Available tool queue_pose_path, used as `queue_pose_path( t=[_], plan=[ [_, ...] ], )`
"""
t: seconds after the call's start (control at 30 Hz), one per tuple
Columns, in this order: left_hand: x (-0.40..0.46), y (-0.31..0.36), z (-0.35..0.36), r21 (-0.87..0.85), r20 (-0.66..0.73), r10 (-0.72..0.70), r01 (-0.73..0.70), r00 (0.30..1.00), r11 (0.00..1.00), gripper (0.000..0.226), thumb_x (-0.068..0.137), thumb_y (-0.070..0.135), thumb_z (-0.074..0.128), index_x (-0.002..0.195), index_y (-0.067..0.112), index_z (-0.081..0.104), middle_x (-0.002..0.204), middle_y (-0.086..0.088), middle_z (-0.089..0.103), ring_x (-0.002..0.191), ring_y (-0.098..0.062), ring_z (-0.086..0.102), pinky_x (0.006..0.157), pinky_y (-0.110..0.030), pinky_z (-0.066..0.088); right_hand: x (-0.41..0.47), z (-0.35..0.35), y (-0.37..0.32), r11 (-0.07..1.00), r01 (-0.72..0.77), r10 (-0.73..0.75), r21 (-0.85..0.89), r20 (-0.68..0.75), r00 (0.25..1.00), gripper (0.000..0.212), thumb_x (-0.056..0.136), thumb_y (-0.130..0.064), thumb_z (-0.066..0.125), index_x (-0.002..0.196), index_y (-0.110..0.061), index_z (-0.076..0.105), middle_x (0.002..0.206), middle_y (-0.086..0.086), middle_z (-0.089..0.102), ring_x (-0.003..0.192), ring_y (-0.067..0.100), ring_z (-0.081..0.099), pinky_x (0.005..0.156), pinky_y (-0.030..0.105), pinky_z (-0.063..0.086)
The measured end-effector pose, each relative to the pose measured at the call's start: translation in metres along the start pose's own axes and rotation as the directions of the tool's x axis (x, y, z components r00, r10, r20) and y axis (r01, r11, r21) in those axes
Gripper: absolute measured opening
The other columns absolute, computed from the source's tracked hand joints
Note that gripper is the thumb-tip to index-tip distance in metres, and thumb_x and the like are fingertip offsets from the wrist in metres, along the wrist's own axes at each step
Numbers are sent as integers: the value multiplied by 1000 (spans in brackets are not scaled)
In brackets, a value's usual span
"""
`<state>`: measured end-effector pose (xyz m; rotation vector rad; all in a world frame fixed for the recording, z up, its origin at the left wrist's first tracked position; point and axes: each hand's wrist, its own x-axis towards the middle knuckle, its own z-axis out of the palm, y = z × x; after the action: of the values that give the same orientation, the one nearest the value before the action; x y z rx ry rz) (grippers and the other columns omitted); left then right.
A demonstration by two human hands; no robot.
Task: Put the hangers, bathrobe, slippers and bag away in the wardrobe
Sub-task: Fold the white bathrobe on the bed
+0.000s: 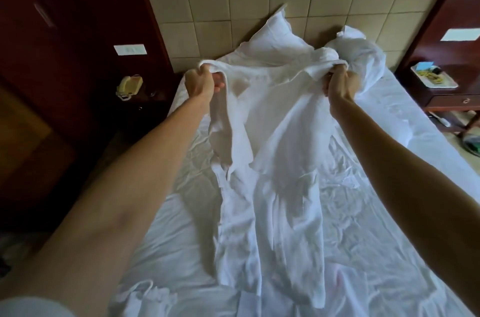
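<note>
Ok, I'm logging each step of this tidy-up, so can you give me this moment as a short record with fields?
setting: bed with white sheets, padded headboard
item in hand: white bathrobe, held up by its top, lower part lying on the bed
left hand: grips the bathrobe's upper left edge
right hand: grips its upper right edge
also on bed: two pillows
bedside: telephone on the left
wardrobe: not identifiable

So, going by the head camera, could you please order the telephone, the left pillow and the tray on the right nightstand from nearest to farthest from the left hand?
From the left hand:
1. Telephone, just to its left, on the dark nightstand.
2. Left pillow, up and right, against the headboard.
3. Tray, far across the bed, on the right nightstand.
</note>
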<state>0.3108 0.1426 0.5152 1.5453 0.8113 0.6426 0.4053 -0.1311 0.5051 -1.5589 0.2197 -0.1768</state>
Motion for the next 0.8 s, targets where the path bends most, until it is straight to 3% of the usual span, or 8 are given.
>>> queue_pose_path(
  t=[0.07, 0.17, 0.23, 0.43, 0.57, 0.67, 0.8],
  plan=[
    [7, -27, 10, 9, 0, -60, 60, 998, 998, 33, 102, 25, 47, 73, 16, 58, 62, -6, 68, 45, -14, 62, 49, -25, 54, 8, 5, 23, 999, -50, 50, -5, 13, 999, 44, 88, -26, 41, 45, -19, 46, 42, -1, 48, 43, 18, 42, 44, 27, 31],
    [10, -80, 14, -30, 10, -178, 178, 984, 984, 31, 100, 28, 49, 82, 9, 66, 66, -9, 71, 49, -19, 65, 54, -27, 56, 5, 4, 64, 993, -114, 114, 18, 35, 993, 43, 92, -18, 44, 48, -17, 42, 38, -4, 41, 35, 15, 35, 40, 24, 25],
    [2, -119, 10, -106, 12, -256, 256, 967, 961, 29, 100, 24, 50, 83, 7, 65, 62, -7, 70, 46, -16, 64, 49, -25, 53, -2, -5, 98, 983, -175, 173, 50, 40, 984, 38, 91, -15, 45, 52, -16, 45, 39, -2, 42, 36, 16, 34, 40, 24, 25],
    [-55, -250, -11, -292, 47, -535, 524, 843, 800, 26, 101, 16, 48, 79, 12, 62, 52, 2, 69, 46, -9, 65, 51, -22, 51, -51, -50, 238, 905, -420, 418, 70, 35, 908, 26, 91, -12, 40, 71, -11, 57, 43, 1, 52, 39, 17, 42, 48, 27, 34],
    [-99, -344, -28, -281, 9, -669, 644, 743, 712, 29, 99, 9, 45, 76, 7, 61, 50, -1, 68, 42, -8, 64, 43, -17, 48, -93, -89, 333, 837, -546, 547, 33, 1, 837, 23, 89, -10, 39, 78, -13, 59, 57, 5, 55, 43, 17, 44, 48, 28, 35],
    [-135, -417, -41, -226, -26, -739, 716, 674, 661, 31, 98, 6, 46, 72, 7, 61, 46, 0, 65, 39, -7, 62, 46, -20, 48, -125, -121, 400, 784, -620, 619, -22, -35, 784, 24, 88, -7, 37, 83, -13, 60, 70, 9, 54, 43, 16, 45, 44, 25, 36],
    [-177, -510, -62, -86, -56, -815, 811, 576, 579, 27, 97, 2, 43, 75, 3, 57, 45, -1, 64, 37, -7, 63, 40, -16, 47, -166, -163, 474, 676, -733, 728, -80, -84, 681, 24, 91, -9, 38, 84, -15, 60, 70, 6, 54, 46, 14, 48, 46, 25, 38]
  ],
)
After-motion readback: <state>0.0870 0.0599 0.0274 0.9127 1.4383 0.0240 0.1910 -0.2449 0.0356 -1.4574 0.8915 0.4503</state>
